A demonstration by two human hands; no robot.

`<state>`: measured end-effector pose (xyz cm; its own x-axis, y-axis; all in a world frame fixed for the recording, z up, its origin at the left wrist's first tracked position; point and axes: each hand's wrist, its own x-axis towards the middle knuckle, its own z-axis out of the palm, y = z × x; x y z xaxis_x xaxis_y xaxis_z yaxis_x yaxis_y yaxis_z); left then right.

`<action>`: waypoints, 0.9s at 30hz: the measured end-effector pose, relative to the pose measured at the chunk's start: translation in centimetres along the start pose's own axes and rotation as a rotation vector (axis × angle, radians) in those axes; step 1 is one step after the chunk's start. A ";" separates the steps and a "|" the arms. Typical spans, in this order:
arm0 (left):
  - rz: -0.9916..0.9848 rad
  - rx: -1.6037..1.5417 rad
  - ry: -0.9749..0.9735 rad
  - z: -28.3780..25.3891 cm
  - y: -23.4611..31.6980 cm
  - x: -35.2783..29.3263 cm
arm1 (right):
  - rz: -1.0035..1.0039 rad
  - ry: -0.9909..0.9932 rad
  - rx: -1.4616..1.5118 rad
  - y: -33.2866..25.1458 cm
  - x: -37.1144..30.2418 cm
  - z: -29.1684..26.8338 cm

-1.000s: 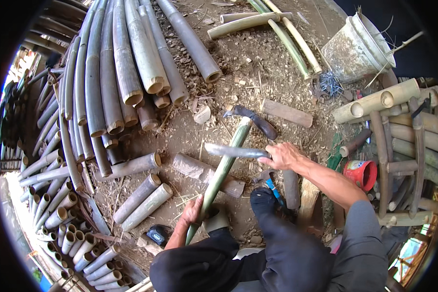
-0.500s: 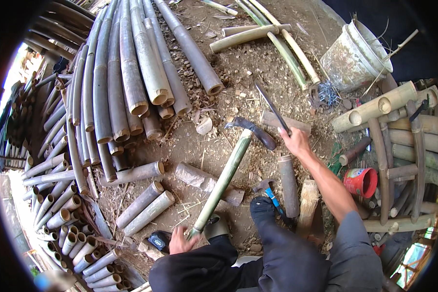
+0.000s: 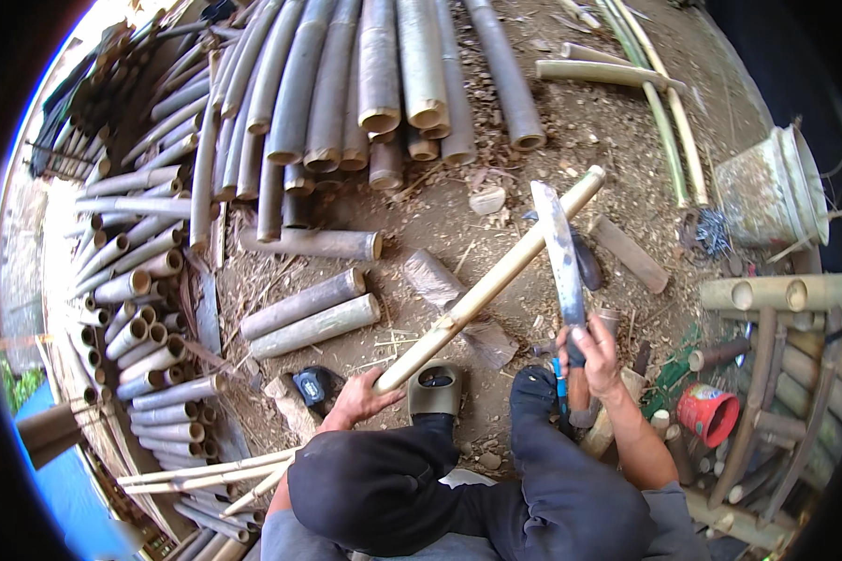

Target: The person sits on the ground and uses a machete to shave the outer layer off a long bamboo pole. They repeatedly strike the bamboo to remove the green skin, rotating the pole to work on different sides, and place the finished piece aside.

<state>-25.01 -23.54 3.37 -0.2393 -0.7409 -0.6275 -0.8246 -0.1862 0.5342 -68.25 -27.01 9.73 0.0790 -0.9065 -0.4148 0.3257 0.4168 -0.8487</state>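
Observation:
My left hand [image 3: 363,400] is wrapped round the near end of a pale bamboo pole [image 3: 482,292], beside my left knee. The pole slants up and away to the right, its far end off the ground. My right hand [image 3: 593,355] grips the handle of a machete [image 3: 560,252] in front of my right knee. Its broad, worn blade points away from me and crosses in front of the pole's far part; whether they touch I cannot tell. Partly behind the blade lies a tool with a dark curved handle [image 3: 587,262].
Short bamboo lengths [image 3: 313,324] lie left of centre, near a tape measure [image 3: 316,383]. Long poles [image 3: 379,70] are stacked beyond, and cut tubes [image 3: 164,393] pile up at left. At right are a red tub [image 3: 708,414], a bamboo frame [image 3: 767,402] and a whitish bucket [image 3: 767,192].
My view has swung left. The pole is tilted lower to the right and shows a pale side instead of green. My right hand has come nearer, turning the machete's flat into view.

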 end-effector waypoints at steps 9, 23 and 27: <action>-0.142 -0.252 -0.197 1.7 -6.9 -3.8 | 0.126 -0.107 -0.138 6.0 1.5 1.9; -0.324 0.262 0.190 2.6 -3.4 -3.4 | 0.161 0.141 -0.269 6.9 7.3 4.0; -0.286 0.284 0.193 3.0 -4.6 -4.0 | 0.398 -0.225 -0.543 6.9 5.6 4.3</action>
<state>-21.82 -17.80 1.74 0.0970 -0.7972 -0.5958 -0.9581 -0.2370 0.1610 -61.48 -29.52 2.92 0.3065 -0.6461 -0.6990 -0.2795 0.6409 -0.7149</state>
